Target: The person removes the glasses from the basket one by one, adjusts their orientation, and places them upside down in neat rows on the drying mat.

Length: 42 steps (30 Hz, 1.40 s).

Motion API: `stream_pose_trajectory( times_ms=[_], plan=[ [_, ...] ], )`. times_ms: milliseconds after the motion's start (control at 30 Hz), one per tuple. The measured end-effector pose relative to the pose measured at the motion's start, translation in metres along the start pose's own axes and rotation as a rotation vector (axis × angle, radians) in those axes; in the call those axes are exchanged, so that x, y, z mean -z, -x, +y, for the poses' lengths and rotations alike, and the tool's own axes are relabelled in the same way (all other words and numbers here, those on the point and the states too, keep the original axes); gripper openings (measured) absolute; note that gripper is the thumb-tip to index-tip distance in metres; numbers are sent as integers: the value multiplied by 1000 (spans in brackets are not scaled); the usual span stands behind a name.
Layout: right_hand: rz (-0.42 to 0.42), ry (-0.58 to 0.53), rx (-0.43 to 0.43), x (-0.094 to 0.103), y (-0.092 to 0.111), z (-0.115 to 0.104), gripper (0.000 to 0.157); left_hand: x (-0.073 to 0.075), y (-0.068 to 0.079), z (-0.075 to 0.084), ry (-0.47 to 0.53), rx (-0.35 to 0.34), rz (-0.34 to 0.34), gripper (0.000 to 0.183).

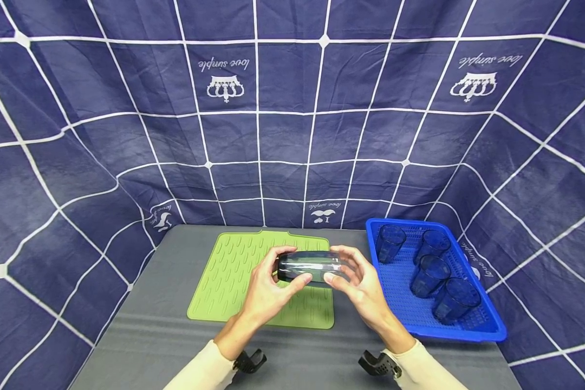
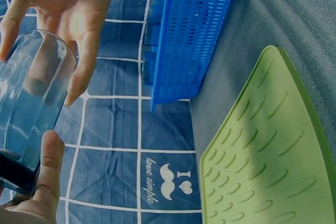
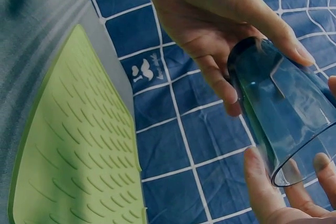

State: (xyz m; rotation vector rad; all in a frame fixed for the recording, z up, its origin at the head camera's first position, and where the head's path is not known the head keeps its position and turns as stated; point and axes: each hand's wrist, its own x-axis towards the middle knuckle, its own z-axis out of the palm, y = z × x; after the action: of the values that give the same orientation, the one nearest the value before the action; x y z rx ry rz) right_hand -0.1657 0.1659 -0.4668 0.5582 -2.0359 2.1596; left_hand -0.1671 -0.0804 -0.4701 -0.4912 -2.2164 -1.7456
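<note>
A blue-tinted clear drinking glass [image 1: 309,264] lies sideways in the air above a green ridged mat [image 1: 219,287], held between both hands. My left hand [image 1: 267,284] grips the thick, dark base end, thumb along the near side. At the rim end my right hand [image 1: 363,284] holds the glass with thumb and fingers. The left wrist view shows the glass [image 2: 26,103] tilted, its open rim toward the right hand [image 2: 73,14]. In the right wrist view, the left hand [image 3: 210,24] curls round the base and right fingertips [image 3: 254,166] touch near the rim.
To the right stands a blue perforated plastic basket [image 1: 395,292] with several similar upright glasses [image 1: 429,276] in it. A grey cloth [image 1: 141,325] covers the table. Blue fabric with white grid lines [image 1: 287,135] hangs behind and at both sides.
</note>
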Motion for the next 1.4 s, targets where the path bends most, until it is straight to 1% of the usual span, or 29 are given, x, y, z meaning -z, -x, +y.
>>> stream_pose_trajectory(
  times_ms=[167,367,533,767,867,1100,1233,1400],
  plan=[
    [-10,-14,-9,-2,-1,0,62,3,-2,0,7,-19,2,65],
    [-21,-12,-32,-3,-1,0,62,5,-3,2,4,7,27,73],
    [-36,-6,-17,-4,-2,2,62,8,-5,2,-10,7,45,74],
    [-87,-18,-29,-6,-2,3,64,13,-7,4,6,-43,33,69],
    [-98,-3,-40,-7,-2,3,64,16,-7,5,10,-64,26,68],
    [-115,5,-65,-10,-3,0,64,22,-8,7,-17,-86,17,70],
    [-133,11,-57,-12,-5,-1,63,25,-8,9,-32,-100,22,71],
    [-143,24,-41,-12,-6,-2,62,29,-11,10,-33,-140,21,70]
  ],
)
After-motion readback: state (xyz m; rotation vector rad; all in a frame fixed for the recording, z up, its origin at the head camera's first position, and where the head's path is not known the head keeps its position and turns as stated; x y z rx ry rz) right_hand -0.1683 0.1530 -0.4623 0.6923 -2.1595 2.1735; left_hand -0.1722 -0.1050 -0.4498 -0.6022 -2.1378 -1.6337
